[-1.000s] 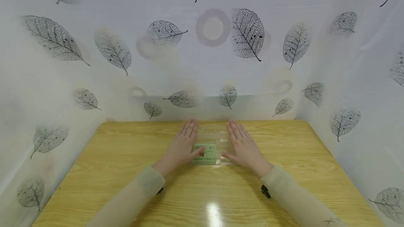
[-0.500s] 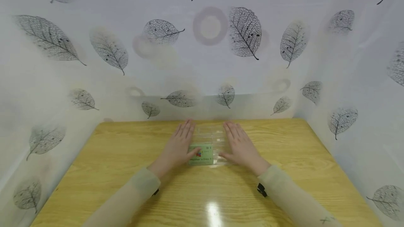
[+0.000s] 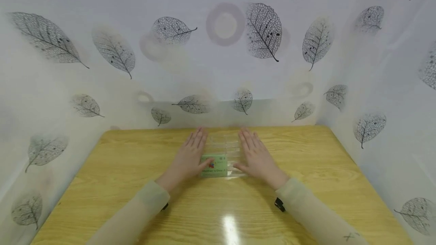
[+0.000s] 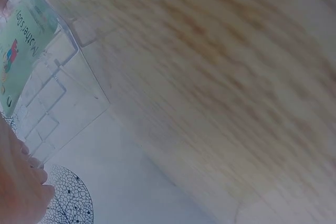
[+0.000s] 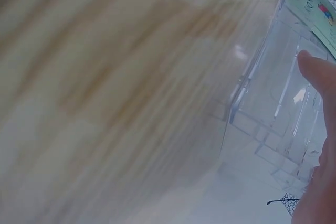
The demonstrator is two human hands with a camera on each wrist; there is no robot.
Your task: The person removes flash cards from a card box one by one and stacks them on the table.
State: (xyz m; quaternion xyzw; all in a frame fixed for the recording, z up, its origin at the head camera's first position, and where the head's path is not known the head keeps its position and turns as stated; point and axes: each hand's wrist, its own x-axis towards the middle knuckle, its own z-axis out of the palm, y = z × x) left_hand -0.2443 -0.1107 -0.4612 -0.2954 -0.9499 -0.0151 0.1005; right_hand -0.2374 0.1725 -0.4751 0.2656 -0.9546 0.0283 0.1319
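A clear plastic case with stepped ridges (image 3: pixel 233 150) lies near the far edge of the table. On its near left part is a green card (image 3: pixel 218 172) printed with "Mother's Day" and a small colourful picture. My left hand (image 3: pixel 188 158) lies along the case's left side, fingers straight and pointing away, its thumb over the card. Along the right side lies my right hand (image 3: pixel 257 158), fingers also straight, with its thumb (image 5: pixel 311 69) reaching over the clear plastic. In the left wrist view the card (image 4: pixel 25 51) shows behind the see-through wall. Both palms are hidden.
The wooden table (image 3: pixel 129 169) spreads around the case and ends just beyond the fingertips. A pale curtain with leaf prints (image 3: pixel 225 75) hangs behind it and along both sides. A glare spot (image 3: pixel 230 230) shines on the near wood.
The whole head view has shifted slightly. Both hands, the case and the card keep the same places relative to each other.
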